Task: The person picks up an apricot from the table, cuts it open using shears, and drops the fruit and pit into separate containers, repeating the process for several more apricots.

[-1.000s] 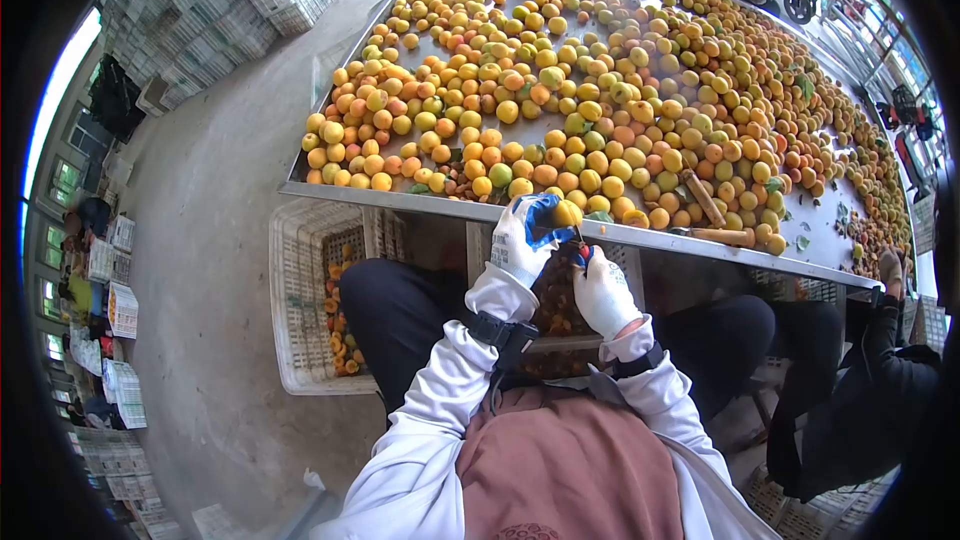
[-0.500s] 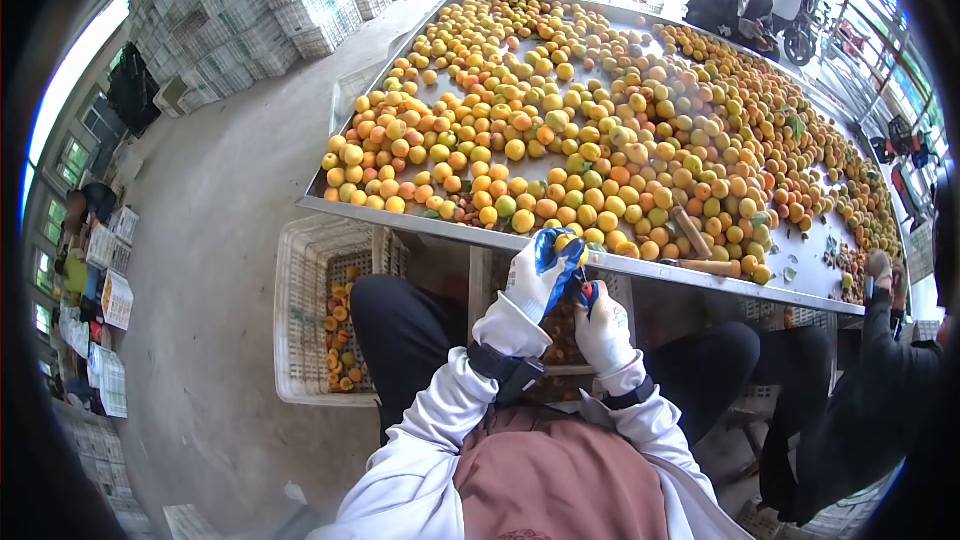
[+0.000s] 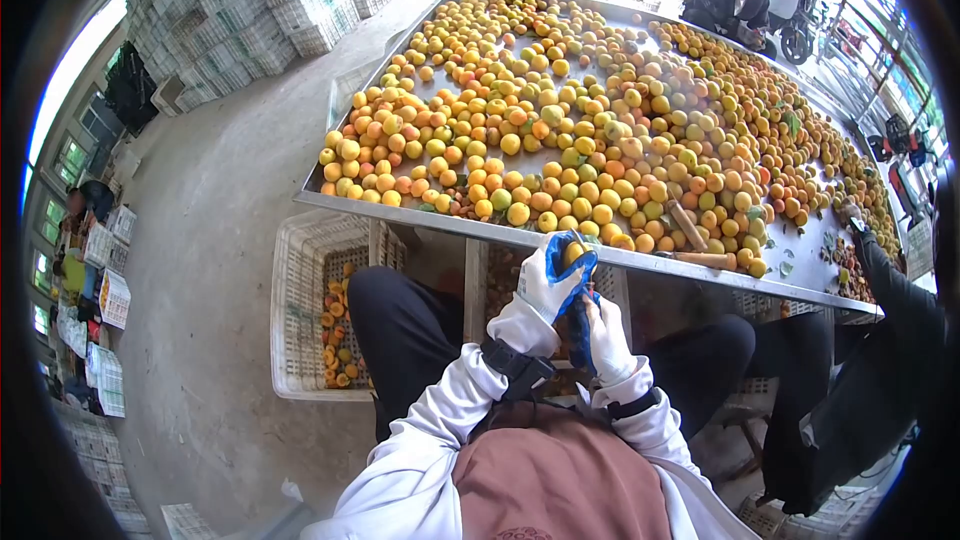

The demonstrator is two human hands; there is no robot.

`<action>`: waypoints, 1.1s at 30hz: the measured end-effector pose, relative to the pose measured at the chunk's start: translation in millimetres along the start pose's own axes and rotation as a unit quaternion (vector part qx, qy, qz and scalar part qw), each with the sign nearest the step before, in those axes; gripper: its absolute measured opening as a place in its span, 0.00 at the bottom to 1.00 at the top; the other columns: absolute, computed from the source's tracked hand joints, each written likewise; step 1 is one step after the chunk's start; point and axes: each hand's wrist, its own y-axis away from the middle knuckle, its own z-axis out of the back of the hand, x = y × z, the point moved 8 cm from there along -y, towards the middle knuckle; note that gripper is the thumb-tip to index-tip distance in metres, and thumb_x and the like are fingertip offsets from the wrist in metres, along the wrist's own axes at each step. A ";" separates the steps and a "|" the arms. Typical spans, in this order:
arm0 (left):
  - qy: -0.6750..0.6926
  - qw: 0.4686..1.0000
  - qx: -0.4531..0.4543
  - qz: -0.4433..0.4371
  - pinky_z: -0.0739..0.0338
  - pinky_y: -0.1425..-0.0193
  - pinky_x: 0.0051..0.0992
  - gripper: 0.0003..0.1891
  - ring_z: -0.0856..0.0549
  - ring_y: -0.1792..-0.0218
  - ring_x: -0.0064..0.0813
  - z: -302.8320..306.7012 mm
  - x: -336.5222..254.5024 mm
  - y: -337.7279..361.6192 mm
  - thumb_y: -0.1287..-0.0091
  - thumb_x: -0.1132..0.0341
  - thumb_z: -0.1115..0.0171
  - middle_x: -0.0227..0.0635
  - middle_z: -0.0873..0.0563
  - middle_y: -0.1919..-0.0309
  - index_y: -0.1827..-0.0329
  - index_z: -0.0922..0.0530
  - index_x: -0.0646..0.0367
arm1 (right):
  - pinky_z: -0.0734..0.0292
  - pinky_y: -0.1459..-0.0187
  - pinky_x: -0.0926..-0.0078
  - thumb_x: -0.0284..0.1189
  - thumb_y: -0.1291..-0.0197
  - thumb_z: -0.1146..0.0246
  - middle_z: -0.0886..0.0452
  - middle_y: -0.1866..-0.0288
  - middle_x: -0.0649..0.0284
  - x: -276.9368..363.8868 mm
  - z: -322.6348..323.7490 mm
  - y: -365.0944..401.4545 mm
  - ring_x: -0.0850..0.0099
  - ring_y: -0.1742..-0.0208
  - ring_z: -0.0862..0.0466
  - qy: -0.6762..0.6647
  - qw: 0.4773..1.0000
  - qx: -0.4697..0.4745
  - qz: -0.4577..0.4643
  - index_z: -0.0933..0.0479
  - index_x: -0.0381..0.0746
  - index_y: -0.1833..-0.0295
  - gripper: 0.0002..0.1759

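Observation:
My left hand (image 3: 547, 282), in a white glove with a blue palm, is closed round a yellow apricot (image 3: 575, 252) just at the table's near edge. Right beside and below it, my right hand (image 3: 609, 344), gloved the same way, is closed on a small knife (image 3: 588, 294). Only part of that knife shows; the fingers cover its handle. Many yellow and orange apricots (image 3: 510, 144) lie spread over the metal table (image 3: 460, 227) in front of me. Two wooden-handled tools (image 3: 688, 227) rest among the fruit near the front edge.
Below the table at left stands a white plastic crate (image 3: 290, 340) with halved apricots (image 3: 340, 325). Another crate (image 3: 475, 290) sits between my legs. Stacked crates (image 3: 240, 20) rise at the back left. Co-workers sit at the far side, and a dark sleeve (image 3: 895, 300) reaches in at right.
My right hand has turned and moved slightly down, and the knife's red handle end no longer shows. My left hand still holds the apricot. The co-worker's arm at right now reaches farther over the table.

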 end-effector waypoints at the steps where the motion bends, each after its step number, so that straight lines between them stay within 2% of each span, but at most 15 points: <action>1: 0.009 1.000 0.014 -0.009 0.20 0.53 0.21 0.14 0.18 0.59 0.19 -1.7 3.3 -0.2 0.31 0.71 0.33 0.35 0.15 0.57 0.46 0.23 0.66 | 0.28 0.70 0.77 0.34 0.23 0.47 0.23 0.70 0.69 1.6 2.6 3.2 0.77 0.72 0.23 -0.001 1.000 -0.001 -0.001 0.25 0.36 0.59 0.14; 4: 0.043 0.998 0.042 0.000 0.19 0.50 0.23 0.16 0.16 0.57 0.21 -5.3 10.0 0.8 0.31 0.67 0.32 0.37 0.14 0.57 0.46 0.23 0.66 | 0.33 0.82 0.80 0.45 0.24 0.45 0.24 0.72 0.69 -11.1 -4.5 11.7 0.80 0.81 0.27 -0.159 0.977 0.049 -0.130 0.24 0.41 0.55 0.18; 8: 0.150 0.982 0.086 0.072 0.20 0.45 0.24 0.21 0.16 0.53 0.23 -13.8 23.7 1.6 0.31 0.64 0.31 0.37 0.14 0.53 0.41 0.24 0.66 | 0.30 0.77 0.79 0.40 0.24 0.45 0.21 0.70 0.67 -20.5 -7.7 9.7 0.76 0.79 0.24 -0.274 0.945 0.096 -0.149 0.24 0.37 0.54 0.16; 9: 0.192 0.971 0.095 0.110 0.20 0.45 0.24 0.21 0.16 0.52 0.23 -17.7 28.7 0.9 0.30 0.64 0.31 0.37 0.14 0.52 0.39 0.24 0.66 | 0.26 0.73 0.73 0.37 0.25 0.43 0.19 0.69 0.64 -11.3 5.4 -1.4 0.71 0.77 0.22 -0.091 0.995 0.028 -0.007 0.24 0.36 0.56 0.14; 10: 0.176 0.977 0.082 0.089 0.19 0.54 0.24 0.18 0.16 0.59 0.23 -17.0 25.9 -0.9 0.28 0.64 0.35 0.35 0.15 0.57 0.41 0.23 0.66 | 0.23 0.69 0.67 0.34 0.27 0.42 0.18 0.68 0.62 7.2 13.6 -1.9 0.67 0.74 0.19 0.096 0.985 -0.042 0.135 0.24 0.35 0.58 0.12; 11: 0.199 0.971 0.078 0.103 0.19 0.54 0.23 0.17 0.16 0.60 0.23 -16.3 26.5 -1.6 0.27 0.63 0.36 0.35 0.15 0.57 0.41 0.22 0.66 | 0.23 0.69 0.67 0.34 0.27 0.42 0.18 0.68 0.62 13.1 13.8 -2.4 0.67 0.74 0.19 0.097 0.984 -0.042 0.142 0.24 0.35 0.58 0.12; 13: 0.251 0.960 0.035 0.118 0.19 0.55 0.23 0.15 0.15 0.61 0.24 -7.3 28.6 -6.6 0.25 0.63 0.38 0.35 0.14 0.59 0.43 0.21 0.66 | 0.21 0.60 0.63 0.27 0.31 0.40 0.15 0.63 0.53 40.1 18.2 4.6 0.58 0.66 0.14 0.344 0.908 -0.129 0.203 0.22 0.33 0.54 0.08; 14: 0.281 0.950 0.023 0.137 0.15 0.59 0.23 0.18 0.13 0.64 0.22 -3.4 22.3 -7.1 0.29 0.59 0.33 0.32 0.13 0.59 0.44 0.20 0.61 | 0.21 0.58 0.64 0.23 0.34 0.39 0.15 0.63 0.47 44.0 25.7 4.9 0.55 0.62 0.13 0.335 0.910 -0.156 0.190 0.21 0.33 0.51 0.09; 17: 0.173 0.976 0.025 0.130 0.17 0.62 0.20 0.19 0.14 0.67 0.19 5.7 19.3 -6.4 0.29 0.56 0.32 0.32 0.13 0.61 0.43 0.21 0.60 | 0.21 0.56 0.67 0.23 0.34 0.38 0.14 0.63 0.52 55.7 40.1 3.7 0.63 0.62 0.14 0.238 0.928 -0.197 0.209 0.21 0.31 0.48 0.11; 19: 0.025 0.999 0.025 0.032 0.17 0.60 0.23 0.19 0.12 0.66 0.25 -2.1 6.2 -0.6 0.30 0.58 0.32 0.37 0.12 0.61 0.43 0.21 0.61 | 0.22 0.57 0.72 0.25 0.32 0.37 0.14 0.63 0.59 58.0 41.9 -8.1 0.70 0.63 0.16 0.195 0.942 -0.167 0.216 0.21 0.31 0.47 0.12; 21: -0.234 0.948 0.045 -0.213 0.18 0.54 0.38 0.21 0.13 0.60 0.48 -16.9 -41.2 11.8 0.36 0.63 0.31 0.50 0.14 0.57 0.43 0.22 0.62 | 0.24 0.59 0.76 0.30 0.29 0.38 0.16 0.64 0.65 44.7 43.0 -18.7 0.74 0.63 0.18 0.087 0.990 -0.108 0.039 0.20 0.32 0.47 0.13; 23: -0.323 0.904 0.096 -0.263 0.18 0.54 0.39 0.25 0.13 0.60 0.48 -27.1 -55.1 24.5 0.39 0.61 0.30 0.49 0.14 0.57 0.41 0.24 0.62 | 0.30 0.78 0.82 0.42 0.26 0.41 0.20 0.72 0.68 38.4 44.1 -17.7 0.80 0.78 0.23 0.036 0.996 -0.031 -0.074 0.20 0.36 0.52 0.18; 27: -0.385 0.868 0.153 -0.273 0.18 0.55 0.39 0.28 0.13 0.59 0.48 -37.2 -57.1 37.8 0.41 0.59 0.29 0.48 0.14 0.58 0.40 0.26 0.63 | 0.33 0.85 0.83 0.50 0.29 0.39 0.22 0.76 0.68 36.5 47.8 -8.3 0.80 0.85 0.26 0.069 0.987 0.015 -0.143 0.20 0.38 0.57 0.23; 29: -0.299 0.908 0.158 -0.250 0.18 0.52 0.42 0.26 0.13 0.58 0.52 -35.4 -61.5 39.8 0.39 0.69 0.31 0.51 0.14 0.57 0.38 0.27 0.63 | 0.33 0.85 0.83 0.51 0.30 0.39 0.21 0.77 0.67 35.3 45.7 -4.3 0.79 0.86 0.25 0.052 0.987 0.032 -0.150 0.20 0.38 0.58 0.24; 33: -0.221 0.940 0.169 -0.196 0.17 0.53 0.41 0.26 0.12 0.59 0.52 -34.4 -55.3 43.2 0.37 0.68 0.31 0.52 0.13 0.57 0.37 0.28 0.63 | 0.33 0.83 0.83 0.50 0.29 0.39 0.21 0.75 0.68 27.1 46.5 -1.7 0.81 0.84 0.25 0.020 0.989 0.051 -0.140 0.20 0.38 0.56 0.23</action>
